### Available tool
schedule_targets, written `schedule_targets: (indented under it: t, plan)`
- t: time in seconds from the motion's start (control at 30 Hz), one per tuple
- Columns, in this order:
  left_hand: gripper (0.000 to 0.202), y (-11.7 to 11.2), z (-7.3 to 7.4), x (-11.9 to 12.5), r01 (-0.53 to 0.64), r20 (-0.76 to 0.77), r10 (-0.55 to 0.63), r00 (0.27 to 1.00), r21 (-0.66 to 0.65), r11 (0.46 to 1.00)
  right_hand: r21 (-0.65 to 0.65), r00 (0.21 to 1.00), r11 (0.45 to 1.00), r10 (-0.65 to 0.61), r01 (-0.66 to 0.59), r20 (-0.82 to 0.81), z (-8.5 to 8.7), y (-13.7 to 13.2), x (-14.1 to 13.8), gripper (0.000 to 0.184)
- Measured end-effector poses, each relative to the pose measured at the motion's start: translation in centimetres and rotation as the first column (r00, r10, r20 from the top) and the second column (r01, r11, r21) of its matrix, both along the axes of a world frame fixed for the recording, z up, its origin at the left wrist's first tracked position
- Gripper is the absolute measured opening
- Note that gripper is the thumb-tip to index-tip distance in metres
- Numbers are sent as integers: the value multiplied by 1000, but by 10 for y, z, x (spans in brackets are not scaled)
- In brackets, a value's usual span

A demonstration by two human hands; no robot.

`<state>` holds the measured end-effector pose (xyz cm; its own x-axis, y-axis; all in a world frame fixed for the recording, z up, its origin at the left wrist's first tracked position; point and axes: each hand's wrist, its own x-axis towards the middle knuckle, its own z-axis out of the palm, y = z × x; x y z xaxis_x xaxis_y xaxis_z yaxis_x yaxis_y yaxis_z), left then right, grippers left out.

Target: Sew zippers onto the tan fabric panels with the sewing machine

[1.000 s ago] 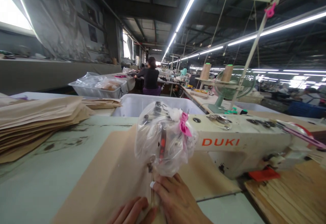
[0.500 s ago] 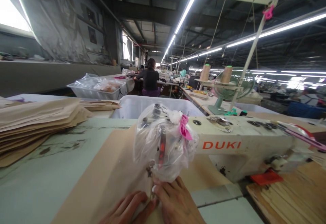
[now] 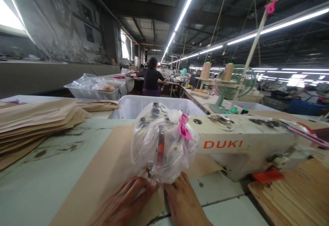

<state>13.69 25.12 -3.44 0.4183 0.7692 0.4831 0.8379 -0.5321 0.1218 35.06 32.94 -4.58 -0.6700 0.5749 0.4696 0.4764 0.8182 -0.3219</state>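
A white DUKI sewing machine [image 3: 239, 143] stands before me, its head wrapped in a clear plastic bag [image 3: 161, 143] tied with a pink bow. A large tan fabric piece [image 3: 108, 171] lies flat on the table and runs under the machine's head. My left hand [image 3: 123, 203] rests flat on the fabric, fingers stretched toward the needle area. Just right of the needle, my right hand [image 3: 183, 200] lies palm down with fingers extended, pressing the fabric. Neither hand holds anything.
A stack of tan fabric pieces [image 3: 33, 123] lies at the left. More tan pieces [image 3: 295, 191] sit at the right. A white plastic bin [image 3: 138, 106] stands behind the machine. A green fan [image 3: 231, 89] and thread cones are behind, right. A person [image 3: 151, 78] sits far ahead.
Both hands have slid forward and slightly apart on the fabric. The tan fabric has moved away from me under the machine head, showing more bare table at the right.
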Motion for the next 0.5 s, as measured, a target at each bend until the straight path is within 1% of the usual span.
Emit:
schedule_targets:
  t: [0.13, 0.27, 0.37, 0.5]
  plan:
    - [79, 2, 1, -3, -12, 5, 12, 1000, -4, 1000, -25, 1000, 999, -20, 21, 7, -4, 0, -1, 64]
    - [86, 3, -4, -6, -33, 13, 33, 999, -4, 999, -50, 997, 998, -36, 39, 69, -1, -1, -1, 63]
    - [85, 3, -6, -7, -38, 15, 38, 999, -1, 999, -54, 994, 997, -43, 48, 98, 3, -1, -1, 61]
    - [81, 3, -3, -7, -35, 2, 35, 999, 59, 998, -44, 993, 997, -51, 56, 102, 4, -2, -2, 63]
